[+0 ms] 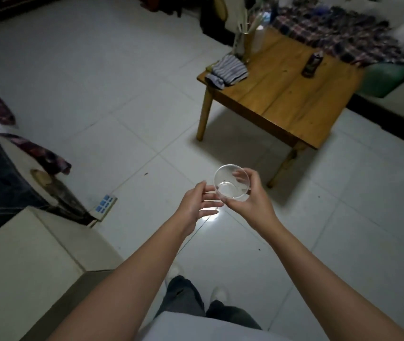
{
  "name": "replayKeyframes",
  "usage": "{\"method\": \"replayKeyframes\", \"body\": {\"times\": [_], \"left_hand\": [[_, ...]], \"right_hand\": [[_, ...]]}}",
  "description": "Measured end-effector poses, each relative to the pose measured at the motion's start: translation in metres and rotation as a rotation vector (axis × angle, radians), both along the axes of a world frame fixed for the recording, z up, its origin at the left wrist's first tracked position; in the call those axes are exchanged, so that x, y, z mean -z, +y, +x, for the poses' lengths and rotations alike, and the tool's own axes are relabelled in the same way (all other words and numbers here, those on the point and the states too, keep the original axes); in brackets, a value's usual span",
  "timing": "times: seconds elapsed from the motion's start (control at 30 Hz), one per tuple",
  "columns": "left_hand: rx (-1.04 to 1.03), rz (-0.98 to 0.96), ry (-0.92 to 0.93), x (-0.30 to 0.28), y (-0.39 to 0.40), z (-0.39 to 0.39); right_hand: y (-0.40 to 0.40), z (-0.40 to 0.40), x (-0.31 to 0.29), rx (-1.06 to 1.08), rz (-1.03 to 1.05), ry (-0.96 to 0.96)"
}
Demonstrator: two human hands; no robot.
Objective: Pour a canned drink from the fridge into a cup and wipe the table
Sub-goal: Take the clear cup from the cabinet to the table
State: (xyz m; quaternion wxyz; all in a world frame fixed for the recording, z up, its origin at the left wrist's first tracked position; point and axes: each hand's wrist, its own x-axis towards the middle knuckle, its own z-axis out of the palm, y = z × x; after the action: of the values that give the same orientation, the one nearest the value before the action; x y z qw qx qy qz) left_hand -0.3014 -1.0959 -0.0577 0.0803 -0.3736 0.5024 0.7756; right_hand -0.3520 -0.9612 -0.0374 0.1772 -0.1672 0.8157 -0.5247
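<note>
My right hand grips a clear empty plastic cup in front of me, above the tiled floor. My left hand hovers just left of the cup with relaxed fingers, its fingertips close to the cup's wall. A dark drink can stands upright on the low wooden table ahead and to the right. A striped cloth lies crumpled at the table's left corner.
A holder with sticks stands at the table's back left. A plaid blanket covers a sofa behind the table. A power strip lies on the floor at left beside a dark cabinet. A pale counter fills the lower left.
</note>
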Motion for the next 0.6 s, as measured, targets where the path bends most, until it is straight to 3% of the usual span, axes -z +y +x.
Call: {"method": "replayKeyframes", "body": {"times": [0.6], "left_hand": [[0.731,-0.035,0.035,-0.003,0.127,-0.114]], "right_hand": [[0.13,-0.016,-0.003,0.707,0.037,-0.011]]}}
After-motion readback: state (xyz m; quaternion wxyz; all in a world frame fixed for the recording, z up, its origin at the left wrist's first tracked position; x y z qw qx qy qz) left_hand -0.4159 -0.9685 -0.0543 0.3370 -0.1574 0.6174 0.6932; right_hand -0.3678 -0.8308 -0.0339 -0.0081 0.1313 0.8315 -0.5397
